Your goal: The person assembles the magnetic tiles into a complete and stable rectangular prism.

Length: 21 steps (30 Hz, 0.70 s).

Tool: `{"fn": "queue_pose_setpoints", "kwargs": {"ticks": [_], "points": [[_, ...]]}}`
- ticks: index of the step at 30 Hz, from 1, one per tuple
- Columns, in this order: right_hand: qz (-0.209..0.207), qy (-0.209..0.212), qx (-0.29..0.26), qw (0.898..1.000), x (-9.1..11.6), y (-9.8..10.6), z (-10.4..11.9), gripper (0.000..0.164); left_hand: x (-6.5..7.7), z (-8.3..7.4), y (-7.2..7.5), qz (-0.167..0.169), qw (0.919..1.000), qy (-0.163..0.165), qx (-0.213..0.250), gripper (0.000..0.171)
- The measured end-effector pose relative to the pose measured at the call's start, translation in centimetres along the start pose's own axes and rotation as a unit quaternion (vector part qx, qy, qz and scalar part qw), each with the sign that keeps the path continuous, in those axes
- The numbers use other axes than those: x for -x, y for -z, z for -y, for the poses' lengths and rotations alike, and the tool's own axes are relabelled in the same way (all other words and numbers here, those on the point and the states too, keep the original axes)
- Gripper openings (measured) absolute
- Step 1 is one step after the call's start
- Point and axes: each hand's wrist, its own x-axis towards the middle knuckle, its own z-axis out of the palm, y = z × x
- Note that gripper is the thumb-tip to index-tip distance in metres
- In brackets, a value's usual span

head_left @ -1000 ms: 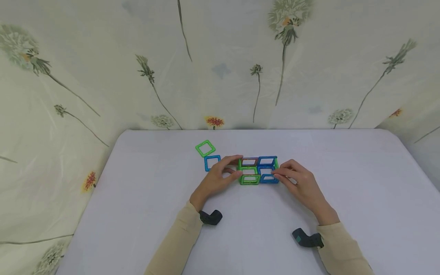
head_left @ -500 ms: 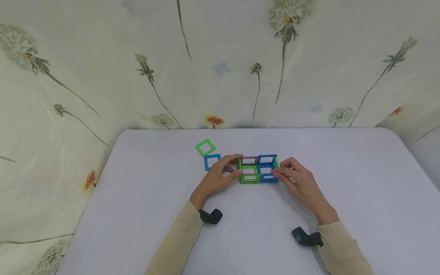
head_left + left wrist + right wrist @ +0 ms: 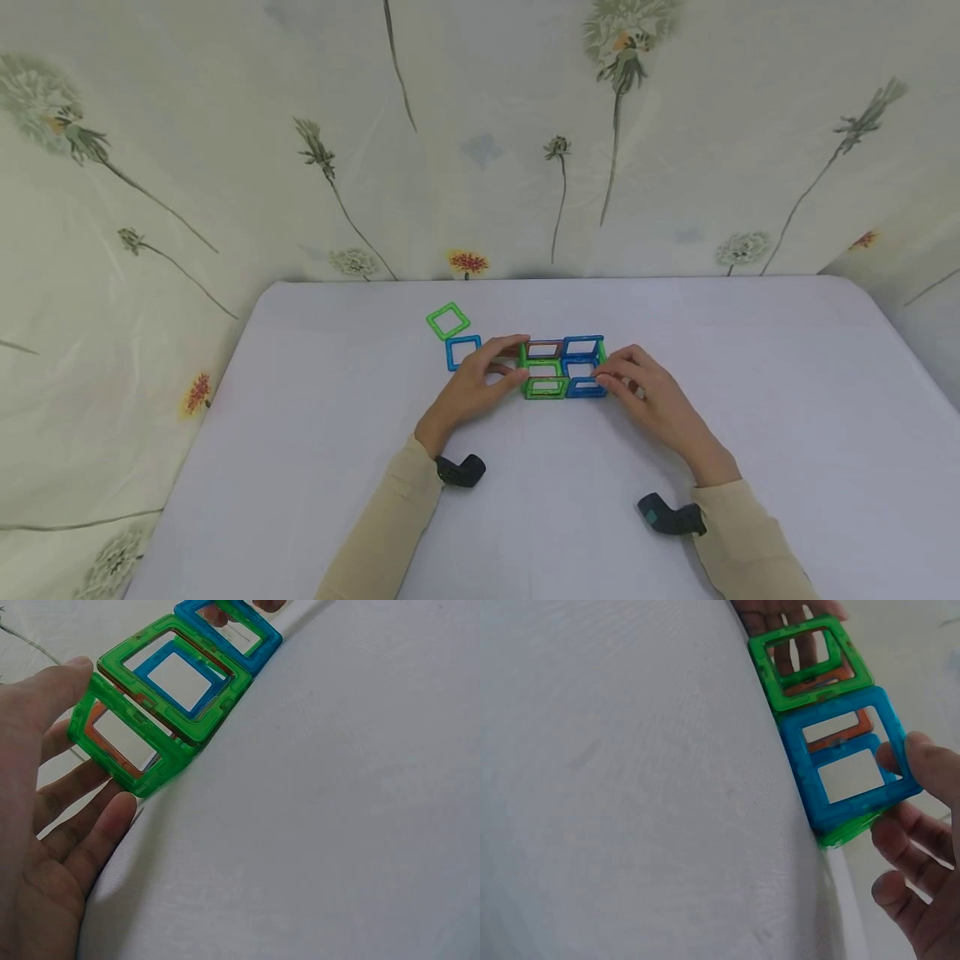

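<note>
A low box of magnetic tiles (image 3: 562,369), open on top, stands on the table. Its window-frame squares are green, blue and reddish-orange, two side by side along the front. My left hand (image 3: 474,387) holds the left end, where the left wrist view has the thumb on the edge of a green end tile (image 3: 169,754) and fingers behind and below it. At the other end my right hand (image 3: 654,398) pinches the blue front tile (image 3: 802,776) near its upper corner. Its other fingers lie beside the green end tile (image 3: 855,827), partly hidden.
Two loose magnetic tiles lie flat behind my left hand, a blue square (image 3: 451,355) and a green square (image 3: 436,328) turned cornerwise. The white tabletop (image 3: 547,492) ends at a flower-printed cloth (image 3: 510,200). Each wrist wears a black camera (image 3: 462,472).
My right hand's fingers have shifted slightly at the blue front tile. The left hand and the tile box keep their places.
</note>
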Motion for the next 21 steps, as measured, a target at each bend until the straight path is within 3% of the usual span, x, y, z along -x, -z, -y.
{"fn": "queue_pose_setpoints", "kwargs": {"ticks": [4,11,21], "points": [[0.021,-0.034,-0.035,0.999,0.0,-0.1,-0.1,0.012,0.0,0.1,0.1,0.000,1.0000,-0.007,0.003,0.051],[0.017,-0.045,-0.100,0.994,0.3,-0.4,-0.9,0.014,0.0,-0.2,0.1,0.003,1.0000,0.003,0.003,0.052],[0.011,-0.064,-0.129,0.989,0.5,-0.6,-1.1,0.012,0.0,0.1,0.1,0.001,1.0000,0.003,-0.001,0.052]]}}
